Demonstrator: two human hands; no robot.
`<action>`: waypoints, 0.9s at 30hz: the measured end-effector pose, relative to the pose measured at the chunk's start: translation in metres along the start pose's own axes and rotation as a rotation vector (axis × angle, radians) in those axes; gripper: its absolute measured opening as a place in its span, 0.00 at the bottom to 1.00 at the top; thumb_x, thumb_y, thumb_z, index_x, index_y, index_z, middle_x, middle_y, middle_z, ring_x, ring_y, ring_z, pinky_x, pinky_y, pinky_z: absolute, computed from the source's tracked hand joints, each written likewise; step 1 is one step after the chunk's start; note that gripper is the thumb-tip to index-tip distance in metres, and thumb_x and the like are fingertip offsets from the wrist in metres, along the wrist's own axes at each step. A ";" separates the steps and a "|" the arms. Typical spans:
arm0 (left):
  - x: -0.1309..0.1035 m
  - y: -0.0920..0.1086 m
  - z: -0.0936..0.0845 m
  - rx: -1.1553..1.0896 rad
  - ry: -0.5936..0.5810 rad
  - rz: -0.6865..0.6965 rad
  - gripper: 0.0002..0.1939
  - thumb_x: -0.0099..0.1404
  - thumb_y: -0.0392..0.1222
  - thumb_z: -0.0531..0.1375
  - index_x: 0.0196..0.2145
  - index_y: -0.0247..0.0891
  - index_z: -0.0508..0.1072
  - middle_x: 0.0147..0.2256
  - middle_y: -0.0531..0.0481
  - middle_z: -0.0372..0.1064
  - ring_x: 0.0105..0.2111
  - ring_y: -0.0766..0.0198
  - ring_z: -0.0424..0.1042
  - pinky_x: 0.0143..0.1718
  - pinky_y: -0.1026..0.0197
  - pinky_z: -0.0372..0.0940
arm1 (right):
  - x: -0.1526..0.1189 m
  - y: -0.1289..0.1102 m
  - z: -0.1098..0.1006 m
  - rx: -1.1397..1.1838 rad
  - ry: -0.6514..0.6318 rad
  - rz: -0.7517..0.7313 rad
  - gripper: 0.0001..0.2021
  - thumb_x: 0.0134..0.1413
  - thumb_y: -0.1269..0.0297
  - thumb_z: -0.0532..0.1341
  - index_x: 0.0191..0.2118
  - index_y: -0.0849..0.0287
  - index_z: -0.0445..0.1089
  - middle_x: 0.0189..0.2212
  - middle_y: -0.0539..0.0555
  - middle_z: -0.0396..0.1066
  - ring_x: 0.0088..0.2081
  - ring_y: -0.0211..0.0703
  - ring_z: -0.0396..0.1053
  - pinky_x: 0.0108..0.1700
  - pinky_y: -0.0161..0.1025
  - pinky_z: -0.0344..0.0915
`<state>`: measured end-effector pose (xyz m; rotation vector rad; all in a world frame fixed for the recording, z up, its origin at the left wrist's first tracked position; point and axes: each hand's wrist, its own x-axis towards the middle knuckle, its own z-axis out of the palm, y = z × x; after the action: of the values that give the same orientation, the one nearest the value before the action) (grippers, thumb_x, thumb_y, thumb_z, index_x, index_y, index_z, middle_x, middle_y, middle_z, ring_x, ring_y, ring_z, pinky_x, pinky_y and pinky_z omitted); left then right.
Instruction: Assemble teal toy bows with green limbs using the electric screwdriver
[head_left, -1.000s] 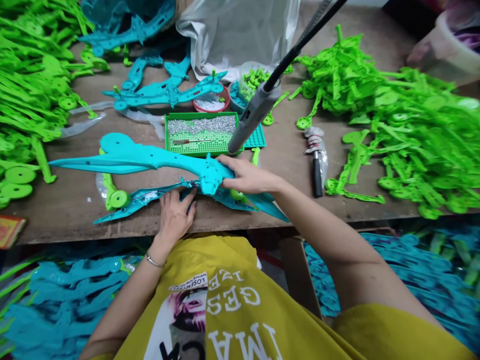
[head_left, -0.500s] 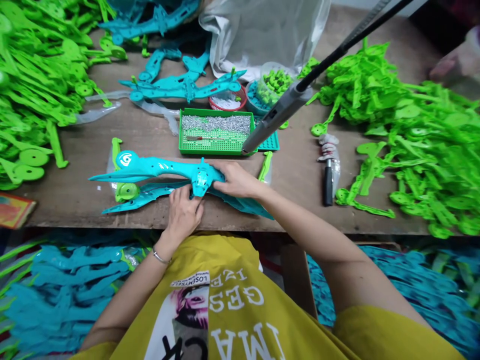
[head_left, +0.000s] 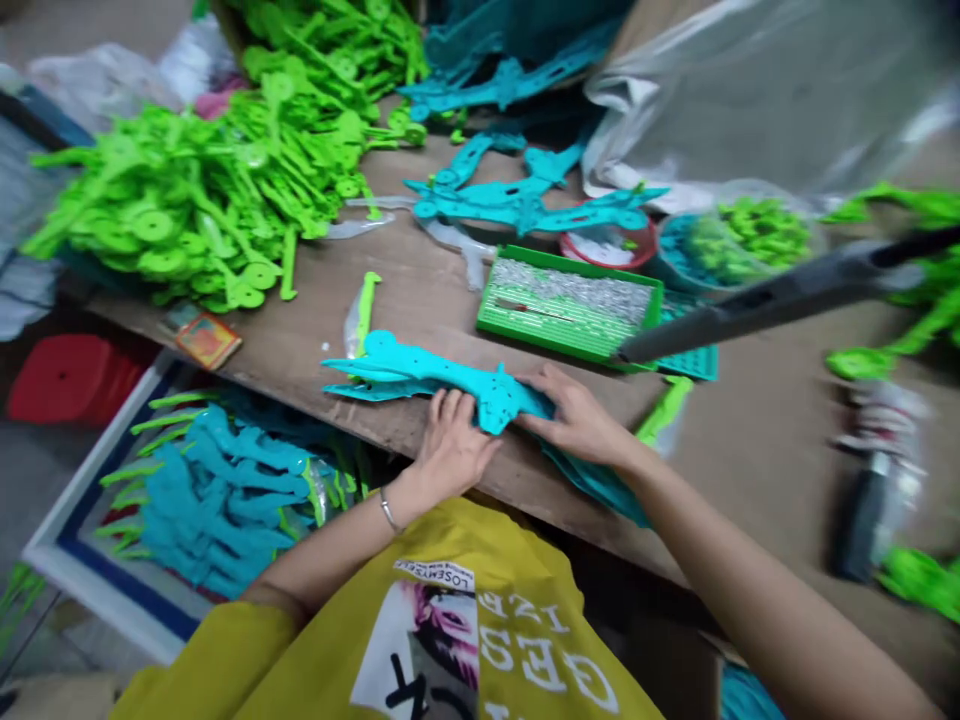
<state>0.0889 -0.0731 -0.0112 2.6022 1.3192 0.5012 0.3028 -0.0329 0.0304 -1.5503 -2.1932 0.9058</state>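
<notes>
A long turquoise plastic frame half (head_left: 427,368) lies along the front of the bench, its rounded end to the left. Just under it, a second turquoise half (head_left: 379,390) shows along the near side. A sliver of green sits between them at the left end. My left hand (head_left: 457,445) curls its fingers over the near edge by the central hub. To the right of the hub, my right hand (head_left: 574,415) grips the frame with thumb and fingers. Green leg pieces (head_left: 365,312) stick out behind at left, and another green piece (head_left: 667,410) lies at right.
Behind the hands stands a green tray (head_left: 555,335) of small metal screws. A hanging power screwdriver (head_left: 750,305) slants over its right corner. Heaped green parts (head_left: 202,200) fill the back left. A black-handled tool (head_left: 862,510) lies at right; turquoise assemblies (head_left: 225,490) are stacked below the bench.
The view has swung left, shifting the bench rightward in the picture. The gap between the two turquoise halves looks narrower, with less green showing. Both hands stay at the hub.
</notes>
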 end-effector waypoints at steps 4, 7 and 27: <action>-0.004 -0.007 -0.004 -0.037 -0.007 0.035 0.17 0.70 0.49 0.56 0.51 0.41 0.74 0.54 0.39 0.66 0.59 0.47 0.61 0.64 0.40 0.52 | 0.004 0.000 0.002 0.019 -0.024 -0.016 0.26 0.55 0.50 0.60 0.57 0.55 0.70 0.40 0.60 0.71 0.43 0.57 0.72 0.49 0.52 0.69; -0.012 -0.017 -0.010 -0.055 0.020 0.091 0.19 0.71 0.47 0.54 0.54 0.36 0.72 0.57 0.37 0.66 0.61 0.49 0.62 0.64 0.43 0.55 | 0.005 0.000 0.003 0.035 -0.033 -0.021 0.26 0.55 0.50 0.60 0.57 0.55 0.70 0.42 0.60 0.72 0.45 0.57 0.72 0.50 0.53 0.69; -0.017 -0.161 -0.096 -0.729 0.068 -0.693 0.18 0.64 0.49 0.63 0.46 0.35 0.70 0.32 0.49 0.74 0.33 0.62 0.74 0.36 0.60 0.68 | 0.006 0.012 0.012 -0.022 -0.110 -0.044 0.33 0.56 0.44 0.60 0.63 0.54 0.65 0.45 0.60 0.69 0.47 0.58 0.70 0.52 0.54 0.67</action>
<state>-0.0763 0.0090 0.0243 1.4547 1.5578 0.7523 0.3026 -0.0291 0.0127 -1.4892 -2.3113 0.9782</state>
